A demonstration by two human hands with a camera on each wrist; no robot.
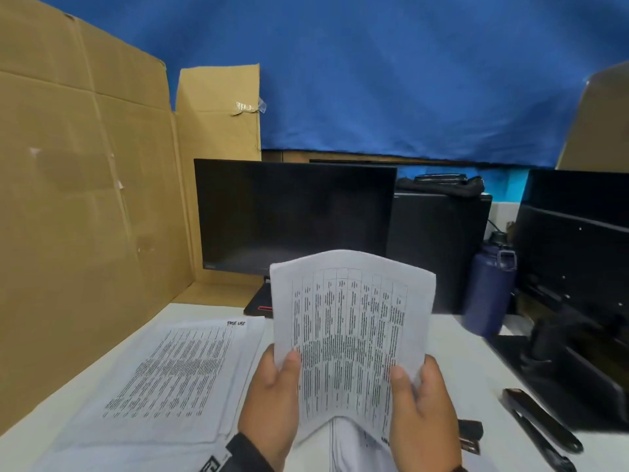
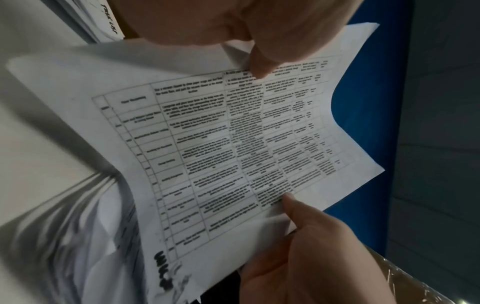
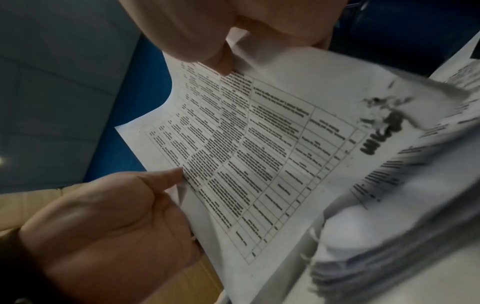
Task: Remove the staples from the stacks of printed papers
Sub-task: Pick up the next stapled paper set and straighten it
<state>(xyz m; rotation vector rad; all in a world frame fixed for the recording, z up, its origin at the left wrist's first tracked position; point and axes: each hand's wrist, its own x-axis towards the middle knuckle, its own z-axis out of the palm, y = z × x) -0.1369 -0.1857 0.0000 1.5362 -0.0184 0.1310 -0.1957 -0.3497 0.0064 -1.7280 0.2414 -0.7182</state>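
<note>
Both hands were up at lower centre: the left hand [image 1: 272,393] and right hand [image 1: 422,400] each had a grip pinching the printed paper stack [image 1: 350,335], thumbs on its table-printed face, the sheets bowing. Another paper stack [image 1: 170,376] lay flat lower left on the white bench [image 1: 452,356]. Matte cardboard [image 1: 85,199] walled the left; blue cloth [image 1: 408,80] draped above a dark monitor [image 1: 292,212].
</note>
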